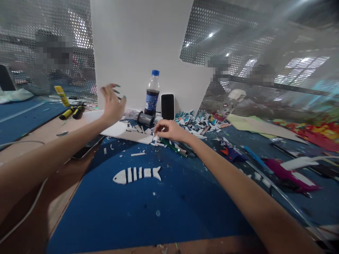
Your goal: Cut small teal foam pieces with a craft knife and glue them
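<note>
A white foam-like fish (120, 177) cut into several separate pieces lies in a row on the blue mat (137, 218), its head with a dark eye to the left and its tail to the right. My left hand (112, 104) is raised above the white sheet (119, 131), fingers spread, nothing in it. Lower down, my right hand (171, 130) reaches among small white scraps (141, 129), thumb and fingers curled together and pointing down. Whatever its fingertips may hold is too small to make out. Beneath that hand lies a green stick-like tool (173, 147).
A cola bottle (152, 95), a dark spool (145, 119) and a phone (167, 107) stand before a white board (140, 42). Yellow-black pliers (71, 111) lie left. At right are a scrap heap (196, 123), a blue glue gun (233, 154) and a magenta tool (288, 173).
</note>
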### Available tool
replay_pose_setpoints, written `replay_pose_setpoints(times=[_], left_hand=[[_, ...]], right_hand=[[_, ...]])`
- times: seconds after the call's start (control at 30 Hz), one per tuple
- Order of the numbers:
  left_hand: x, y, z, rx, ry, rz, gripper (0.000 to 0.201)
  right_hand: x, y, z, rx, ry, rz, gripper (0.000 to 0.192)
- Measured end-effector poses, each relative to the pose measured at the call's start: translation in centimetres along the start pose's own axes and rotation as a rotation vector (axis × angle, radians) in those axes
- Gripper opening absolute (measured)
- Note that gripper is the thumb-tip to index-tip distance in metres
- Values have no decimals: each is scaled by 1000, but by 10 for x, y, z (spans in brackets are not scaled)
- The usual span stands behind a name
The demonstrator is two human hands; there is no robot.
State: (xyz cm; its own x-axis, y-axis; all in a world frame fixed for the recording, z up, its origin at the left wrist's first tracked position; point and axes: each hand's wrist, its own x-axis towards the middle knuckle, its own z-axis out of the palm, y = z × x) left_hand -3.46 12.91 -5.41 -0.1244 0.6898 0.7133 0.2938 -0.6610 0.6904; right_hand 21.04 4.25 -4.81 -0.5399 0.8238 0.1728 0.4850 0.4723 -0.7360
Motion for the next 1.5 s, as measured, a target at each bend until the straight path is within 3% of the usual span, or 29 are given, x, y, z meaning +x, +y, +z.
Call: replay_pose_setpoints(times=[0.03, 0.13, 0.27, 0.5, 0.7, 0.8, 1.07, 1.2, 1.37, 1.5], left_hand=[[-8, 7, 6, 32, -22, 11, 48], [-34, 26, 22, -46, -301, -44, 46], [-54, 33, 36, -140, -484, -138, 38], [-50, 26, 35, -341, -710, -334, 49], [-55, 35, 31, -482, -947, -375, 67], [-57, 35, 31, -471, -1054, -331, 60], [-46, 43, 27, -333, -1058, -329, 7], [-43, 42, 25, -291, -1018, -341, 11], [-44, 43, 24, -272, -1008, -337, 42], [-43, 48, 24, -242, -1146, -268, 11]], right_hand=[[1, 2, 0, 39, 26, 20, 10], [4, 10, 1, 192, 93, 89, 7], [5, 15, 0, 403, 157, 170, 6], [4, 3, -3, 645, 195, 222, 8], [3, -4, 0, 718, 185, 239, 9], [3, -7, 1, 731, 168, 240, 9], [2, -9, -10, 773, 252, 196, 8], [0, -10, -13, 798, 271, 182, 11], [0, -20, -3, 817, 186, 179, 18], [-2, -29, 1, 839, 82, 134, 22]])
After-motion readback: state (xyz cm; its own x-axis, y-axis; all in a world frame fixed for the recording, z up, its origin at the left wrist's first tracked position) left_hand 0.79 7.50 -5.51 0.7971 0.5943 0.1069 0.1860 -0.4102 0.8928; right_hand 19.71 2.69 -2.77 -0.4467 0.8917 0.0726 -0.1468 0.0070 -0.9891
